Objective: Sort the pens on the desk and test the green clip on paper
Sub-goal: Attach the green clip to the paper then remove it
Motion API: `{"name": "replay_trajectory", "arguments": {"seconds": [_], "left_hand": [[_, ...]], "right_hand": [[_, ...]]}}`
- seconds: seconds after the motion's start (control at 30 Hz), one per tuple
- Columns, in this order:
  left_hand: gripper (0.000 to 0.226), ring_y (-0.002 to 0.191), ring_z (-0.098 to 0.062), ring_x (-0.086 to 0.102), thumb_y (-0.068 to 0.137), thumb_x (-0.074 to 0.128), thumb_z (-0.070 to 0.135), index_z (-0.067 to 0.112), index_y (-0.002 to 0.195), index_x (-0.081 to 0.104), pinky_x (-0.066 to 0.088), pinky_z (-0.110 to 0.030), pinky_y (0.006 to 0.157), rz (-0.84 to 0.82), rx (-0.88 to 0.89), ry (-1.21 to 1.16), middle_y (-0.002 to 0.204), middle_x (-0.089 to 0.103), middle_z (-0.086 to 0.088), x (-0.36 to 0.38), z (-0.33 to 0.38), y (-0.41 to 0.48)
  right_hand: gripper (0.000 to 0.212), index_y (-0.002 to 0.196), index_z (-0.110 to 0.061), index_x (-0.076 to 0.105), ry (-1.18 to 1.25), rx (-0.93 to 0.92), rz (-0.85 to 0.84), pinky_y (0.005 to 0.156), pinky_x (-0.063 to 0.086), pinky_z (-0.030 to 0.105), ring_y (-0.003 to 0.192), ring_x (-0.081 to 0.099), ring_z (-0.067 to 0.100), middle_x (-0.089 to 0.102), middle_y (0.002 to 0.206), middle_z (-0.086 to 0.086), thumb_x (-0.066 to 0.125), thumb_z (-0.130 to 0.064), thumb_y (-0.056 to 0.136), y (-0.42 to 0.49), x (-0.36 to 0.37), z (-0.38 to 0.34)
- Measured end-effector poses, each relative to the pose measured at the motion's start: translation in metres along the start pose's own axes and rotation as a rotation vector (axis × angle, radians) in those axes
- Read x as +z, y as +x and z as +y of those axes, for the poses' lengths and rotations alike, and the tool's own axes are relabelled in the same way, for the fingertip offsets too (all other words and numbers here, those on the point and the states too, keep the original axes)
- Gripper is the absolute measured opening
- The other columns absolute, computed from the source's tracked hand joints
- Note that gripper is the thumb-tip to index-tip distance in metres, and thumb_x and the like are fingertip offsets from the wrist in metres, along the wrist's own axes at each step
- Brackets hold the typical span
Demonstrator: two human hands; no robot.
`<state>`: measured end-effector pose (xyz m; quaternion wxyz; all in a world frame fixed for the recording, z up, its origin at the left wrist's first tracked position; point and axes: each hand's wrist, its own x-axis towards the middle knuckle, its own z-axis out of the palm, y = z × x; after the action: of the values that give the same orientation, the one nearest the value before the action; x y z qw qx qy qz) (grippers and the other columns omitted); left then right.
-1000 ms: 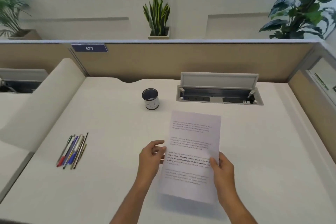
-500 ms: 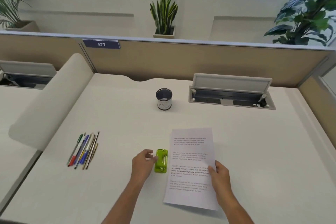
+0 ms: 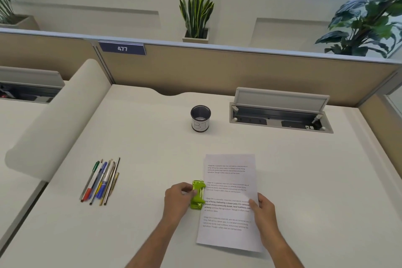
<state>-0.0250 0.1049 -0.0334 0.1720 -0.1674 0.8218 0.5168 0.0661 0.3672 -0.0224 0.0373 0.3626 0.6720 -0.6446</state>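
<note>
A printed sheet of paper (image 3: 230,200) lies flat on the white desk (image 3: 152,148). The green clip (image 3: 197,194) sits against the sheet's left edge. My left hand (image 3: 177,199) curls around the clip's left side, fingers touching it. My right hand (image 3: 262,209) rests on the sheet's right edge, thumb on top, pinning it. A bundle of several pens and pencils (image 3: 101,180) lies side by side at the left of the desk, away from both hands.
A dark pen cup (image 3: 200,118) labelled "BT" stands at mid-desk behind the paper. An open cable tray (image 3: 280,115) is set into the desk at the back right. A beige partition (image 3: 239,72) closes off the rear. A rounded white divider (image 3: 58,122) borders the left.
The paper, held up in both hands a second ago, now lies on the desk. The green clip came into view at its left edge, and my left hand closed in on the clip.
</note>
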Motion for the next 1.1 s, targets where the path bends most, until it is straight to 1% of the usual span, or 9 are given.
{"name": "replay_trajectory", "arguments": {"seconds": [0.1,0.27,0.33,0.4,0.5,0.7,0.83,0.97,1.1], "left_hand": [[0.019,0.094,-0.034,0.081,0.086,0.091,0.014,0.008,0.103,0.085,0.066,-0.055,0.09,-0.003,-0.005,-0.03,0.098,0.082,-0.01,0.0,-0.001,0.0],[0.017,0.092,-0.038,0.081,0.086,0.091,0.01,0.005,0.101,0.085,0.067,-0.056,0.089,-0.012,-0.01,-0.081,0.097,0.082,-0.015,-0.001,-0.002,0.001],[0.014,0.091,-0.041,0.081,0.086,0.09,0.008,0.006,0.099,0.085,0.068,-0.056,0.085,-0.016,-0.009,-0.098,0.096,0.081,-0.015,-0.001,-0.003,0.001],[0.012,0.09,-0.041,0.081,0.086,0.09,0.008,0.007,0.097,0.085,0.069,-0.055,0.08,-0.015,-0.005,-0.104,0.095,0.081,-0.015,-0.001,-0.004,0.0],[0.012,0.09,-0.04,0.082,0.087,0.09,0.008,0.006,0.097,0.085,0.07,-0.053,0.077,-0.02,0.004,-0.115,0.095,0.081,-0.014,0.0,-0.005,0.0],[0.016,0.087,-0.035,0.082,0.088,0.09,0.007,0.003,0.102,0.084,0.072,-0.049,0.073,-0.031,-0.008,-0.146,0.097,0.08,-0.015,-0.001,-0.005,-0.002],[0.015,0.087,-0.037,0.082,0.088,0.09,0.007,0.002,0.1,0.083,0.071,-0.05,0.074,-0.03,-0.011,-0.152,0.096,0.079,-0.016,-0.001,-0.005,-0.002],[0.012,0.088,-0.04,0.081,0.087,0.089,0.005,0.001,0.098,0.083,0.071,-0.052,0.074,-0.026,-0.011,-0.163,0.095,0.079,-0.017,-0.001,-0.007,0.0],[0.013,0.087,-0.039,0.082,0.088,0.09,0.007,0.003,0.098,0.083,0.071,-0.051,0.073,-0.023,-0.006,-0.146,0.095,0.079,-0.016,0.001,-0.009,0.002]], "right_hand": [[0.031,0.113,-0.016,0.079,-0.007,-0.003,-0.006,0.092,0.065,0.046,0.1,0.082,0.026,0.086,0.107,0.0,0.055,0.002,0.104,0.003,0.006,0.001],[0.03,0.117,-0.015,0.077,-0.004,0.011,-0.022,0.087,0.062,0.037,0.102,0.081,0.023,0.085,0.112,0.002,0.055,0.002,0.104,0.004,0.014,0.003],[0.031,0.126,-0.015,0.071,-0.014,-0.008,-0.019,0.092,0.062,0.042,0.105,0.079,0.025,0.082,0.117,0.007,0.056,0.002,0.104,0.005,0.018,0.003],[0.05,0.147,-0.023,0.051,-0.04,-0.055,0.035,0.1,0.058,0.049,0.107,0.075,0.03,0.076,0.118,0.011,0.058,0.002,0.104,0.003,0.023,0.003],[0.078,0.16,-0.04,0.029,-0.106,-0.114,0.158,0.088,0.054,0.044,0.098,0.07,0.033,0.068,0.107,0.013,0.06,0.002,0.103,-0.001,0.03,0.007],[0.069,0.159,-0.027,0.051,-0.08,-0.107,0.195,0.094,0.052,0.034,0.107,0.07,0.035,0.069,0.105,0.008,0.059,0.01,0.101,-0.002,0.035,0.01],[0.065,0.157,-0.022,0.056,-0.065,-0.093,0.158,0.115,0.053,0.049,0.124,0.07,0.03,0.073,0.135,0.009,0.058,0.011,0.1,-0.001,0.032,0.007],[0.06,0.153,-0.025,0.06,-0.073,-0.09,0.166,0.104,0.06,0.047,0.11,0.075,0.028,0.078,0.123,0.008,0.06,0.006,0.101,-0.001,0.027,0.006],[0.06,0.153,-0.026,0.06,-0.083,-0.087,0.15,0.081,0.056,0.032,0.089,0.07,0.025,0.075,0.102,0.004,0.058,0.005,0.101,0.003,0.021,0.007]]}}
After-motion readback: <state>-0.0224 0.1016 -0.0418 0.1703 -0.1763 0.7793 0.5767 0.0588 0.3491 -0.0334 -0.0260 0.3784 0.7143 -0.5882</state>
